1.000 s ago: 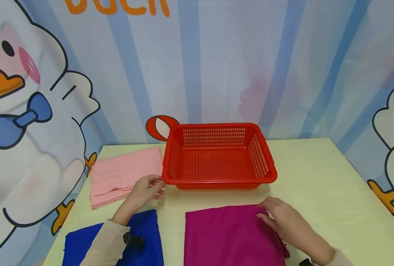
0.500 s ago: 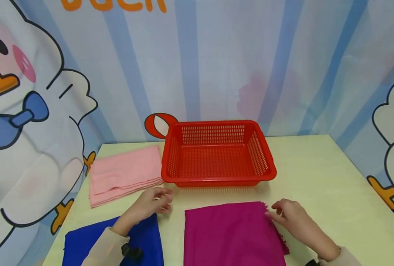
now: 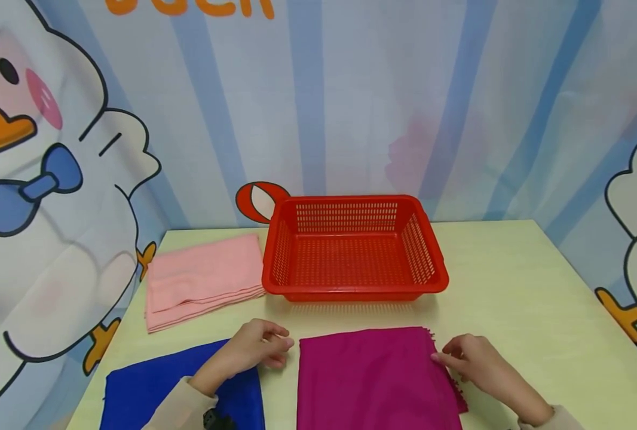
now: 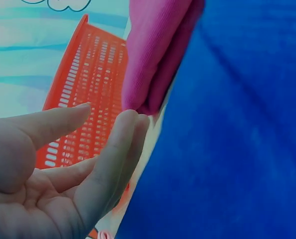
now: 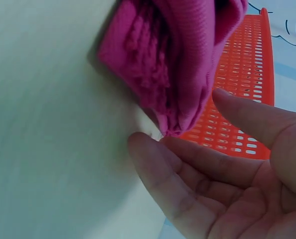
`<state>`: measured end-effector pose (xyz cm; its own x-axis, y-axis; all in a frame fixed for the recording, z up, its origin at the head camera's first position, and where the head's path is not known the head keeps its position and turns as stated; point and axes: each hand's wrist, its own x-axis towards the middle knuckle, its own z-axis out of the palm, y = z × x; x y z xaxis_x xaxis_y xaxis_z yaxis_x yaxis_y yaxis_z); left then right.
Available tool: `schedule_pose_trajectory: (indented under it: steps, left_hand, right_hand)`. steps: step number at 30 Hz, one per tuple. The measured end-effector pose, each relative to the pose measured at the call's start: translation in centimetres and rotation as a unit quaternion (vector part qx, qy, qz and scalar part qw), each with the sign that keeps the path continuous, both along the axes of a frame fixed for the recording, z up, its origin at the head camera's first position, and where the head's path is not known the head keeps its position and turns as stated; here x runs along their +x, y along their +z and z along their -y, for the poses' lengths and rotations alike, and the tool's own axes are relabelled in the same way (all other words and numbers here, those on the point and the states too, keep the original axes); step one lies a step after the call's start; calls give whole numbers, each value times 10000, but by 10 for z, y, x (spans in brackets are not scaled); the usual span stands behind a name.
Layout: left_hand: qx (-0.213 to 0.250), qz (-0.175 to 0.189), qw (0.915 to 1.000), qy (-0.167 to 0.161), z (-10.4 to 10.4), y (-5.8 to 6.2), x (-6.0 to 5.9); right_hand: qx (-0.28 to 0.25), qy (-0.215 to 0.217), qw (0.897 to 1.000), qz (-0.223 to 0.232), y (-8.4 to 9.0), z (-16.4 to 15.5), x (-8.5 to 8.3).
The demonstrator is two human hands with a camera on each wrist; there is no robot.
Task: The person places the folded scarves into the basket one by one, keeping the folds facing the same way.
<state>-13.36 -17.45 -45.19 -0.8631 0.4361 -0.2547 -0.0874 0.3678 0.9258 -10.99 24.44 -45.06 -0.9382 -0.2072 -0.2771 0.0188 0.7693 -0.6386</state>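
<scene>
A folded magenta cloth (image 3: 372, 376) with a fringed right edge lies on the table between my hands. My left hand (image 3: 254, 346) is just off its left edge, above the blue cloth's corner; in the left wrist view its thumb and fingers are apart, fingertips (image 4: 128, 119) right at the magenta fold. On the other side, my right hand (image 3: 477, 364) is by the fringed edge, its thumb overlapping the cloth in the head view. The right wrist view shows thumb and fingers spread, fingertips (image 5: 140, 142) close to the fringe (image 5: 153, 64). A folded blue cloth (image 3: 152, 382) lies partly under my left forearm.
Behind the magenta cloth stands a red plastic basket (image 3: 355, 294) with slotted walls and nothing in it. A folded pink cloth (image 3: 205, 272) lies left of the basket. The pale table (image 3: 512, 286) backs onto a printed curtain (image 3: 351, 107) with cartoon ducks.
My left hand has moved right and nearer, from beside the pink cloth to the magenta cloth's left edge. My right hand has shifted right and down along the fringed side. The cloths stay put.
</scene>
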Motion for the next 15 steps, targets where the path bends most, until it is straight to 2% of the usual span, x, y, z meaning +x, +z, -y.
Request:
schedule_pose_trajectory:
  steps: [9,15]
  left_hand:
    - [-64,241,9997,20,-10,-8,9]
    - [-56,323,9995,7,-12,-11,11]
  right_hand:
    - [-403,-248,9981,395,-9,-1,-2]
    - [-743,-4,9966,346,-11,-3,-3]
